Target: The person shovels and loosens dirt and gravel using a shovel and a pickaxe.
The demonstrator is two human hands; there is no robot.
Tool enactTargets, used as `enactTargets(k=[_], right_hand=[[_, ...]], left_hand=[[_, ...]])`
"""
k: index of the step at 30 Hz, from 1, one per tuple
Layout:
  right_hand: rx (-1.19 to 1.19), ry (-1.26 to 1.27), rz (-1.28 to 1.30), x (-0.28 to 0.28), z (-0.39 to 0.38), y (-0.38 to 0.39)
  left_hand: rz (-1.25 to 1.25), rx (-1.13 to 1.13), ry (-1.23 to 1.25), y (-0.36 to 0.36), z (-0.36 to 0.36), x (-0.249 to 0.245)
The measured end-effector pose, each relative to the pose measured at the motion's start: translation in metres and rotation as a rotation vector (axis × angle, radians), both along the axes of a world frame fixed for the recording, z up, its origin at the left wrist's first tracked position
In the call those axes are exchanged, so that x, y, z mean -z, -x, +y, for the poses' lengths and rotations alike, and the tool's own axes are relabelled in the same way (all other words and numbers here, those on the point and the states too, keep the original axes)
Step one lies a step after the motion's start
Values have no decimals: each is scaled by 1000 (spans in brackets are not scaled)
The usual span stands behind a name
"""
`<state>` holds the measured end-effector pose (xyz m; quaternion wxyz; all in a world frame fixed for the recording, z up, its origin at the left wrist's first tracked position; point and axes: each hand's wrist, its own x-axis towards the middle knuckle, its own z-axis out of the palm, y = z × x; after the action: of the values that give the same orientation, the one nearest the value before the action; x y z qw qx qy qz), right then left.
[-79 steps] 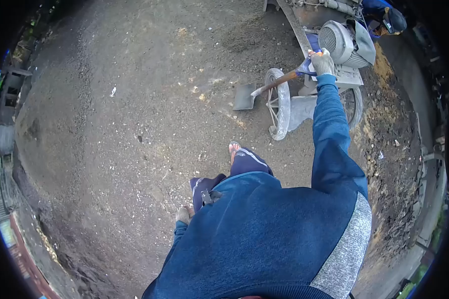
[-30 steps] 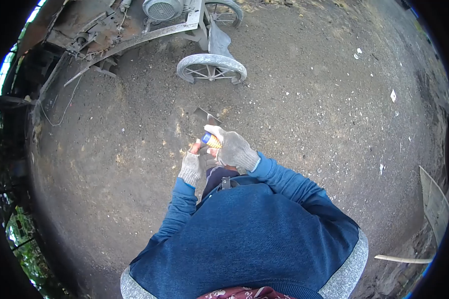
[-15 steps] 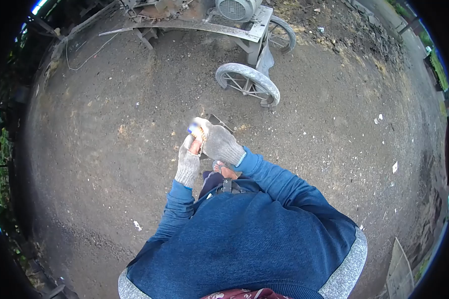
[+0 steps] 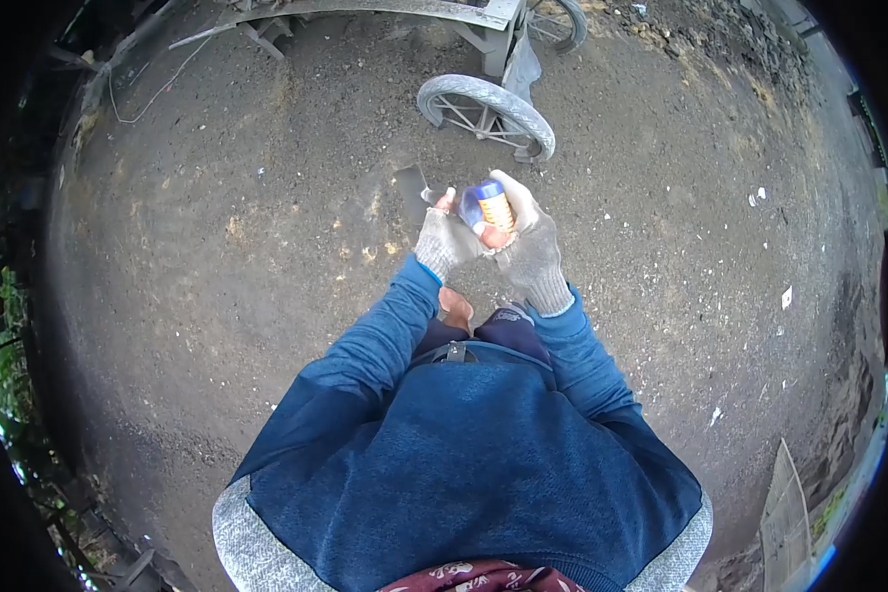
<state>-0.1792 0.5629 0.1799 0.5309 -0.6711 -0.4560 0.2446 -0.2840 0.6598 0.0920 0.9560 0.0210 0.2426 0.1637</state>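
My right hand (image 4: 531, 247), in a grey-white knit glove with bare fingertips, is closed around a small container (image 4: 496, 209) with a blue cap and an orange-and-white label. A bluish, blurred patch shows at the container's left side; I cannot make out what it is. My left hand (image 4: 448, 241), gloved likewise, is close beside it, its thumb raised. A dark flat rectangular piece (image 4: 410, 182) with a shiny part at its lower end sticks out beyond the left fingers, which seem to grip it. Both hands are held in front of my waist.
A spoked wheel (image 4: 488, 113) of a dusty metal-framed cart (image 4: 454, 12) stands ahead, a second wheel (image 4: 560, 22) behind it. Thin wire (image 4: 163, 89) lies at the upper left. Bits of litter (image 4: 786, 297) dot the dirt ground (image 4: 217, 296). A board (image 4: 786, 518) lies at the lower right.
Both hands have moved up and right. The container, earlier between the hands, is now in my right hand. The dark flat piece now shows by my left hand instead of behind the right.
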Motion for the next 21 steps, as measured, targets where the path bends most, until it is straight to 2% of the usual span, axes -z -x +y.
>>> enactTargets(k=[2, 3, 4, 6, 7, 8, 9, 10, 11, 13, 14, 16, 18, 21], right_hand=[[176, 104, 474, 11, -36, -17], [222, 33, 615, 25, -53, -20], [268, -40, 754, 49, -72, -20], [376, -136, 1020, 105, -108, -11], [409, -46, 1087, 128, -125, -4], [499, -77, 1250, 169, -140, 7], [474, 131, 717, 194, -160, 20], [460, 240, 579, 219, -178, 30], [453, 285, 635, 237, -189, 41], [469, 288, 985, 263, -205, 53], [473, 284, 1092, 269, -210, 55], [471, 269, 1197, 279, -214, 53], [475, 228, 1252, 282, -208, 44], [534, 143, 1421, 270, -195, 33]], left_hand=[[21, 81, 149, -30, -15, 50], [39, 79, 130, -41, -29, 84], [87, 96, 146, -46, -43, 89], [374, 136, -30, -41, -75, 125], [411, 157, 93, -37, -93, 131], [477, 149, 104, -29, -111, 157], [544, 141, 115, -21, -130, 183], [418, 255, 225, -5, -146, 219], [534, 265, 263, -6, -161, 183], [540, 447, 195, 18, -183, 218], [505, 470, 197, 29, -187, 245], [432, 479, 201, 24, -188, 218], [472, 522, -3, 19, -179, 221], [299, 521, 106, 7, -166, 206]])
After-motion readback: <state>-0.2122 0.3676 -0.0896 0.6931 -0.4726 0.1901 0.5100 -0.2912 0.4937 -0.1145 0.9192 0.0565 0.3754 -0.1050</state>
